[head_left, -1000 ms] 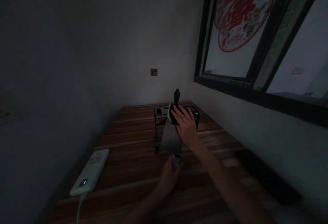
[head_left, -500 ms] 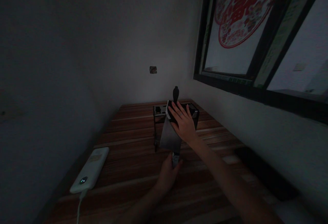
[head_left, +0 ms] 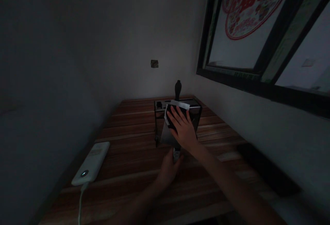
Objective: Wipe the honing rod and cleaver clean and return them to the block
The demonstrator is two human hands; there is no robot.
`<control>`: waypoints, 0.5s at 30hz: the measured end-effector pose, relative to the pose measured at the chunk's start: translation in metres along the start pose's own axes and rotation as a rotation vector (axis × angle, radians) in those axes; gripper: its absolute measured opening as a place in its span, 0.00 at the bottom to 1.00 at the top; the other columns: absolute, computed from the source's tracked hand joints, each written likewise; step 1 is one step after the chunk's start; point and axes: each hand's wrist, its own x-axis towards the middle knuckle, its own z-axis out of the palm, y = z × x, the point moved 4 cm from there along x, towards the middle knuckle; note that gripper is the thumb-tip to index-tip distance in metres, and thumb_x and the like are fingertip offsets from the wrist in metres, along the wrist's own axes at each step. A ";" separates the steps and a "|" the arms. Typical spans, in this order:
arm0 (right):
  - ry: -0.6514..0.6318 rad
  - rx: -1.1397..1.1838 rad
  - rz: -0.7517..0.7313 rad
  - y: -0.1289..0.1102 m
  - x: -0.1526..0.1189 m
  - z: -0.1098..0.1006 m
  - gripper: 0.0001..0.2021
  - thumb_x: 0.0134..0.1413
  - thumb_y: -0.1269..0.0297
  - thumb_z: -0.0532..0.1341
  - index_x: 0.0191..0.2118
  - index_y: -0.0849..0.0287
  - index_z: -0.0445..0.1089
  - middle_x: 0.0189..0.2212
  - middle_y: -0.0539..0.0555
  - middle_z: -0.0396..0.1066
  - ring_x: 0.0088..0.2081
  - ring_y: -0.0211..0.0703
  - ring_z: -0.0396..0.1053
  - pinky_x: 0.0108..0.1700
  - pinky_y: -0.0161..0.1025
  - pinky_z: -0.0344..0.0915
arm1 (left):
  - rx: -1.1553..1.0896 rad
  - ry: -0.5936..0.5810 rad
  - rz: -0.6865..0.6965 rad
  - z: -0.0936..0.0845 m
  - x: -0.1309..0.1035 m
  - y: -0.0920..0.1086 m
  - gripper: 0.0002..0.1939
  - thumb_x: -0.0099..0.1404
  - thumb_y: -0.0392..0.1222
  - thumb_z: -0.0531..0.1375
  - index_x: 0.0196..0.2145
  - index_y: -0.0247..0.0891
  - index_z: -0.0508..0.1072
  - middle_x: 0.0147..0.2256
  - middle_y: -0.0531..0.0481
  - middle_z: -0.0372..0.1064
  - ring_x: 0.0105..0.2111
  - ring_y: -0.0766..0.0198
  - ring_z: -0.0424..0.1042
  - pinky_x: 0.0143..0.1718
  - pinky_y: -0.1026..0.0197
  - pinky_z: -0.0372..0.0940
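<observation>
Hands, two: left hand [head_left: 167, 171], grip closed round one knife's handle; right hand [head_left: 185, 134], grip open, fingers spread flat over one black pad [head_left: 170, 123] on the blade. Knife [head_left: 167, 136], one, before one stand [head_left: 155, 123] toward the counter's [head_left: 129, 151] far edge. White power bank [head_left: 92, 159], one, one cable [head_left: 80, 201], by the left edge. Black slab [head_left: 266, 170], one, right edge.

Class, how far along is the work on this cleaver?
Done: the left hand grips the cleaver by its handle.
In hand: the right hand presses a dark pad over its blade.
Left: probably lifting the pad off the part it covers; too dark to judge the surface.
</observation>
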 end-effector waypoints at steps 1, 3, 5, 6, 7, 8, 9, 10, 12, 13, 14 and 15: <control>-0.011 0.004 -0.006 -0.003 -0.004 0.001 0.29 0.55 0.64 0.51 0.62 0.56 0.42 0.63 0.52 0.38 0.63 0.47 0.33 0.61 0.55 0.32 | -0.016 0.002 0.011 0.000 0.000 0.000 0.14 0.59 0.42 0.54 0.42 0.33 0.66 0.39 0.44 0.70 0.38 0.59 0.68 0.41 0.60 0.61; -0.031 0.010 -0.017 -0.009 -0.012 0.003 0.29 0.55 0.65 0.51 0.62 0.56 0.42 0.63 0.52 0.39 0.63 0.47 0.33 0.61 0.55 0.33 | -0.043 -0.003 0.021 0.001 0.001 -0.001 0.14 0.58 0.40 0.55 0.42 0.33 0.66 0.41 0.42 0.70 0.40 0.59 0.68 0.42 0.59 0.61; -0.056 0.014 -0.032 -0.015 -0.022 0.006 0.29 0.55 0.65 0.51 0.62 0.56 0.42 0.63 0.51 0.39 0.63 0.47 0.33 0.61 0.55 0.34 | -0.063 -0.010 0.006 0.002 0.000 -0.003 0.14 0.57 0.37 0.55 0.42 0.32 0.66 0.41 0.41 0.70 0.40 0.58 0.69 0.43 0.58 0.62; -0.072 0.016 -0.039 -0.018 -0.027 0.008 0.29 0.55 0.65 0.51 0.62 0.56 0.42 0.63 0.51 0.39 0.63 0.47 0.33 0.61 0.55 0.34 | -0.064 -0.009 -0.005 0.001 0.000 -0.003 0.15 0.57 0.36 0.55 0.43 0.32 0.66 0.42 0.41 0.70 0.41 0.58 0.69 0.43 0.58 0.62; -0.088 0.018 -0.046 -0.021 -0.031 0.010 0.29 0.55 0.65 0.51 0.62 0.56 0.42 0.63 0.51 0.39 0.63 0.47 0.33 0.61 0.55 0.34 | -0.061 -0.005 -0.013 0.001 0.000 -0.004 0.16 0.56 0.36 0.55 0.43 0.32 0.66 0.43 0.40 0.70 0.42 0.57 0.69 0.44 0.58 0.62; -0.105 0.021 -0.055 -0.024 -0.036 0.012 0.29 0.55 0.65 0.51 0.62 0.56 0.42 0.63 0.51 0.39 0.63 0.47 0.33 0.61 0.55 0.34 | -0.058 0.001 -0.014 0.001 -0.001 -0.004 0.17 0.55 0.35 0.55 0.44 0.31 0.66 0.45 0.40 0.69 0.44 0.56 0.68 0.45 0.57 0.61; -0.122 0.026 -0.063 -0.027 -0.040 0.013 0.29 0.55 0.65 0.51 0.62 0.56 0.42 0.63 0.51 0.39 0.63 0.47 0.33 0.61 0.55 0.34 | -0.055 0.006 -0.009 0.000 -0.001 -0.003 0.18 0.55 0.35 0.56 0.44 0.31 0.66 0.46 0.39 0.68 0.45 0.55 0.67 0.46 0.56 0.61; -0.139 0.032 -0.073 -0.029 -0.044 0.013 0.29 0.55 0.65 0.51 0.62 0.56 0.42 0.63 0.51 0.38 0.63 0.47 0.33 0.61 0.55 0.35 | -0.056 0.010 0.001 -0.001 -0.002 -0.003 0.18 0.54 0.34 0.56 0.44 0.31 0.67 0.47 0.39 0.67 0.47 0.55 0.66 0.47 0.56 0.60; -0.167 0.045 -0.095 -0.033 -0.050 0.013 0.29 0.55 0.64 0.51 0.62 0.56 0.42 0.63 0.51 0.38 0.63 0.47 0.33 0.61 0.55 0.35 | -0.070 0.009 -0.003 -0.001 -0.003 -0.003 0.16 0.53 0.32 0.56 0.42 0.31 0.69 0.46 0.40 0.68 0.47 0.54 0.65 0.47 0.55 0.60; -0.179 0.052 -0.106 -0.034 -0.052 0.013 0.29 0.55 0.64 0.52 0.62 0.56 0.42 0.63 0.51 0.38 0.63 0.47 0.33 0.61 0.55 0.35 | -0.079 0.011 -0.020 -0.002 -0.003 -0.005 0.15 0.53 0.32 0.56 0.39 0.31 0.71 0.45 0.41 0.70 0.46 0.54 0.66 0.46 0.55 0.61; -0.192 0.057 -0.118 -0.035 -0.054 0.012 0.29 0.55 0.64 0.52 0.62 0.56 0.42 0.63 0.51 0.37 0.63 0.47 0.33 0.61 0.55 0.36 | -0.084 0.021 -0.047 -0.002 -0.003 -0.007 0.13 0.52 0.31 0.56 0.37 0.32 0.72 0.42 0.41 0.71 0.44 0.54 0.67 0.45 0.55 0.62; -0.202 0.062 -0.130 -0.036 -0.056 0.012 0.30 0.55 0.64 0.52 0.62 0.55 0.42 0.63 0.51 0.37 0.63 0.48 0.34 0.61 0.56 0.36 | -0.087 0.036 -0.077 -0.003 -0.004 -0.010 0.11 0.52 0.31 0.56 0.34 0.32 0.73 0.39 0.41 0.72 0.43 0.53 0.68 0.44 0.55 0.62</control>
